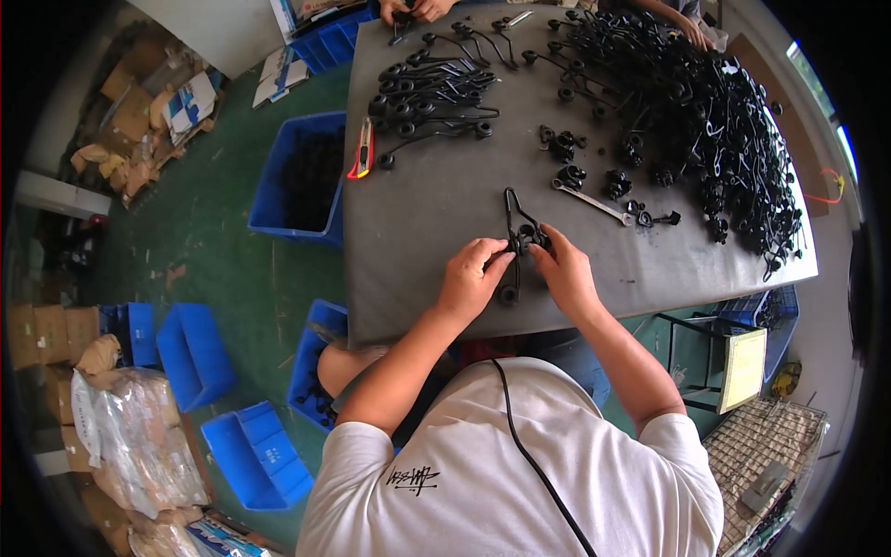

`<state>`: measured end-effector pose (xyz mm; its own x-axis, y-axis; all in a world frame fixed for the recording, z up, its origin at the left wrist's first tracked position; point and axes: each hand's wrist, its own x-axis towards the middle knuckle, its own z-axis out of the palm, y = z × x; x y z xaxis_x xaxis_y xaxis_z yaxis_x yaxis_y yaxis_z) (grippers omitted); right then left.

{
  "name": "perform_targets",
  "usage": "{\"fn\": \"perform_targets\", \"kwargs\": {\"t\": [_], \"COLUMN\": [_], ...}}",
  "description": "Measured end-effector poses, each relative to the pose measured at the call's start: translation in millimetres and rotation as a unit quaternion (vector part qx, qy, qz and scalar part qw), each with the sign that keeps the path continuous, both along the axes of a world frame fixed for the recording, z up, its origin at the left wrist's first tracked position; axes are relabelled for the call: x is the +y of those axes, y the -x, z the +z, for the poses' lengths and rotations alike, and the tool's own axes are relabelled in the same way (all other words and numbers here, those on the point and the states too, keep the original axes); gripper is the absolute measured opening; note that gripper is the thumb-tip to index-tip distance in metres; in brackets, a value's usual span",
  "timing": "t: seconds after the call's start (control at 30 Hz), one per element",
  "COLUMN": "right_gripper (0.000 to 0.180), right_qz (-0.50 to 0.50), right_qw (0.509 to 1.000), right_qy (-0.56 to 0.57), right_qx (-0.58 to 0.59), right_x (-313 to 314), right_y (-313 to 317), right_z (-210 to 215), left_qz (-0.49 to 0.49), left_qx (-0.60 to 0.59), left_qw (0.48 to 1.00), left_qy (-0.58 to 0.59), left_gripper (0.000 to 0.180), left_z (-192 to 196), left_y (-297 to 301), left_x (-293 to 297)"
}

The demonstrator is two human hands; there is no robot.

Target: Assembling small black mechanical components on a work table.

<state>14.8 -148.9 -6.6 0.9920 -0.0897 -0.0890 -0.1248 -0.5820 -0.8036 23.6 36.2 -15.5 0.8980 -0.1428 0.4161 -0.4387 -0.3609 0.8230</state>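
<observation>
Close to the front edge of the grey table (418, 232), a black bent rod (510, 206) with round rubber-like ends lies between my hands. My left hand (471, 277) pinches the rod near its middle, thumb and forefinger together. From the other side, my right hand (568, 272) has its thumb and fingers closed around a small black fitting (528, 236) beside the rod. My fingertips cover part of where the two pieces meet. To the right lie a steel wrench (594, 202) and several loose black fittings (618, 184).
A large tangled heap of black rods (733, 139) covers the table's right side. Similar rods (427, 93) lie in a row at the far left, near a red utility knife (363, 148). Blue bins (269, 200) stand on the green floor to the left. Other people's hands (430, 9) show at the far edge.
</observation>
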Motion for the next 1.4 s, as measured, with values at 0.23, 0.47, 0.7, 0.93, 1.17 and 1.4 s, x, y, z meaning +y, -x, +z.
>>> {"fn": "perform_targets", "kwargs": {"t": [0.23, 0.47, 0.7, 0.93, 1.17, 1.4], "right_gripper": [0.049, 0.049, 0.049, 0.049, 0.05, 0.05], "right_qz": [0.0, -0.012, -0.007, -0.017, -0.002, -0.005], "right_qw": [1.0, 0.998, 0.999, 0.993, 0.997, 0.996], "right_qy": [-0.003, -0.034, -0.034, -0.092, -0.068, -0.073], "right_qx": [-0.004, 0.047, 0.019, 0.07, 0.033, 0.055], "right_x": [1.4, 4.3, 4.6, -2.6, -4.8, -3.8], "right_y": [1.1, 2.0, 1.2, 0.7, -0.2, 0.3], "right_z": [0.5, 15.5, 10.1, 16.3, 9.0, 12.8], "left_qz": [-0.019, -0.003, 0.039, 0.051, -0.007, 0.019], "left_qx": [-0.06, -0.077, -0.03, -0.047, -0.041, 0.074], "left_qw": [0.998, 0.997, 0.99, 0.988, 0.973, 0.993], "left_qy": [0.0, -0.012, -0.134, -0.14, -0.228, -0.086], "left_gripper": [0.02, 0.025, 0.01, 0.024, 0.028, 0.019], "left_z": [-6.6, -0.8, -17.4, 0.0, -4.5, -6.3], "left_y": [-5.9, 5.7, -0.8, 6.3, 12.7, 6.7], "left_x": [1.6, -1.8, 0.1, 21.7, 20.7, 15.9]}}
